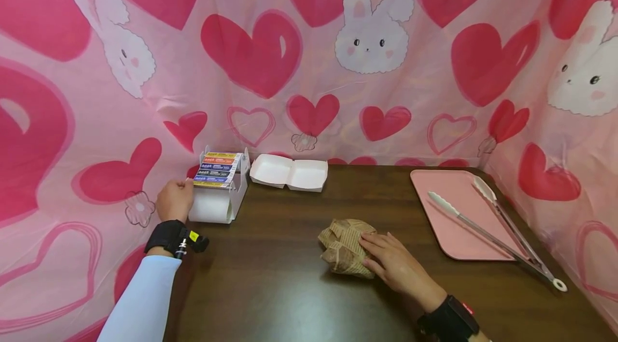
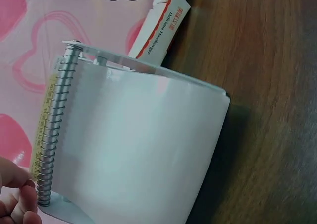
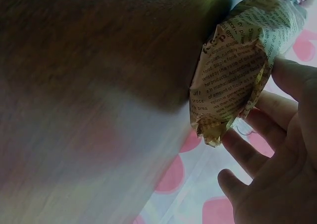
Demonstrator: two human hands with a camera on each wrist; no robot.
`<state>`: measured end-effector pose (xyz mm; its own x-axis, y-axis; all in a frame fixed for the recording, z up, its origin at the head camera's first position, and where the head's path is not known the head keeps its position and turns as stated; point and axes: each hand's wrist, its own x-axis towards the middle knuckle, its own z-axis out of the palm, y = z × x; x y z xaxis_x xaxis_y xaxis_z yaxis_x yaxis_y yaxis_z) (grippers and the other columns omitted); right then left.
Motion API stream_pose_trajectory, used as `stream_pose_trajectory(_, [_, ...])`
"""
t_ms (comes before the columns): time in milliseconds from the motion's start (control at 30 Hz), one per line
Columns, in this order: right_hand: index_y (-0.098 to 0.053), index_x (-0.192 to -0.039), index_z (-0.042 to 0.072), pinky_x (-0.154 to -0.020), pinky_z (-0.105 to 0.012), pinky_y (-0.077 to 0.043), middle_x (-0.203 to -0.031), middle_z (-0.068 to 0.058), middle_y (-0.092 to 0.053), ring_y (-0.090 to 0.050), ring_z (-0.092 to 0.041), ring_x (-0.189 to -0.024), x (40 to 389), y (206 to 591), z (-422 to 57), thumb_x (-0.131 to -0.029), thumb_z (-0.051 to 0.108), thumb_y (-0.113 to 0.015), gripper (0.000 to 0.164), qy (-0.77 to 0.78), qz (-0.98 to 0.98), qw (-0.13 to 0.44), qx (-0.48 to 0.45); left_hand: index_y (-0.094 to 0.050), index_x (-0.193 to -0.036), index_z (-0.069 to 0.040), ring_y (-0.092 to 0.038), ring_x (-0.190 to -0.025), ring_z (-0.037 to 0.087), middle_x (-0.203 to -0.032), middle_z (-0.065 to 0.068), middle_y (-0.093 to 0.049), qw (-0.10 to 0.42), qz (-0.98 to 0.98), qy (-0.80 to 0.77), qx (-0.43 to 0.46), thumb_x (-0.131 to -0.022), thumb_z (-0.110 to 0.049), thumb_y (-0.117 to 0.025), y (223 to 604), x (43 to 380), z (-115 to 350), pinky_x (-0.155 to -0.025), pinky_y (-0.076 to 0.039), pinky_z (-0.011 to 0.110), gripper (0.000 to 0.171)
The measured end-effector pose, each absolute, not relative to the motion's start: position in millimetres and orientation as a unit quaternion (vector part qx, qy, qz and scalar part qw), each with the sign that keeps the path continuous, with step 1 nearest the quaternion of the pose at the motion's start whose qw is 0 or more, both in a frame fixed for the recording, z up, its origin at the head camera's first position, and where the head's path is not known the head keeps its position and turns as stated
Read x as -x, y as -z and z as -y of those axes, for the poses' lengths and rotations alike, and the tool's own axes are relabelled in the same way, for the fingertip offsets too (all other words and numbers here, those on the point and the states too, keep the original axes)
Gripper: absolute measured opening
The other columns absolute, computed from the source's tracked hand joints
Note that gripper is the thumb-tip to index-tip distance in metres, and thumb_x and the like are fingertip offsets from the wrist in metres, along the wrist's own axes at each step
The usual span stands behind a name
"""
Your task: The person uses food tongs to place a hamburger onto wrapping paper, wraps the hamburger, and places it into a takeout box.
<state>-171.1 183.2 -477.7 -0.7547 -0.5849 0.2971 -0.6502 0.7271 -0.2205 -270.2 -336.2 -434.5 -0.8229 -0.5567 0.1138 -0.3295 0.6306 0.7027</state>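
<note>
At the left, a white label dispenser point(image 1: 237, 192) carries rows of coloured printed labels point(image 1: 217, 166) above a white paper roll point(image 1: 210, 207). My left hand point(image 1: 175, 200) is at its left corner. In the left wrist view, thumb and fingertips pinch the end of the yellow label strip point(image 2: 43, 130), beside the metal spring point(image 2: 55, 125). A bundle wrapped in crumpled newsprint-patterned paper point(image 1: 344, 248) lies on the table. My right hand point(image 1: 401, 267) rests against its right side, fingers extended, as the right wrist view also shows.
An opened white hamburger box point(image 1: 309, 176) stands at the back, right beside the dispenser. A pink tray point(image 1: 454, 184) at the right bears metal tongs point(image 1: 492, 235), whose handle end reaches past the tray. A heart-patterned cloth point(image 1: 318, 74) borders the dark wooden table point(image 1: 270, 283) behind and at both sides.
</note>
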Motion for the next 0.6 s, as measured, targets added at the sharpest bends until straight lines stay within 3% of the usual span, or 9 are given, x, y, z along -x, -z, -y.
stream_pose_trajectory(167, [-0.063, -0.136, 0.003, -0.106, -0.063, -0.038, -0.140, -0.013, -0.061, -0.058, -0.033, -0.127, 170, 478, -183, -0.095, 0.024, -0.071, 0.047, -0.160, 0.918, 0.121, -0.343, -0.061, -0.126, 0.011, -0.055, -0.113, 0.050, -0.120, 0.032, -0.065, 0.179, 0.891, 0.331, -0.253, -0.104, -0.031, -0.045, 431, 271, 333, -0.095, -0.043, 0.058, 0.051])
stream_pose_trajectory(433, [-0.062, -0.137, 0.003, -0.108, -0.063, -0.037, -0.141, -0.013, -0.060, -0.057, -0.033, -0.128, 170, 478, -183, -0.096, 0.025, -0.070, 0.047, -0.160, 0.921, 0.111, -0.339, -0.070, -0.101, 0.004, -0.060, -0.089, 0.041, -0.092, 0.024, -0.068, 0.295, 0.891, 0.297, -0.174, -0.099, -0.022, -0.060, 434, 268, 323, -0.077, -0.043, 0.049, 0.028])
stream_pose_trajectory(600, [-0.063, -0.136, 0.003, -0.106, -0.063, -0.039, -0.139, -0.014, -0.062, -0.058, -0.033, -0.126, 170, 478, -183, -0.095, 0.024, -0.071, 0.047, -0.160, 0.917, 0.126, -0.343, -0.072, -0.096, 0.002, -0.059, -0.082, 0.037, -0.084, 0.020, -0.068, 0.341, 0.886, 0.288, -0.128, -0.096, -0.020, -0.067, 434, 269, 311, -0.072, -0.040, 0.042, 0.022])
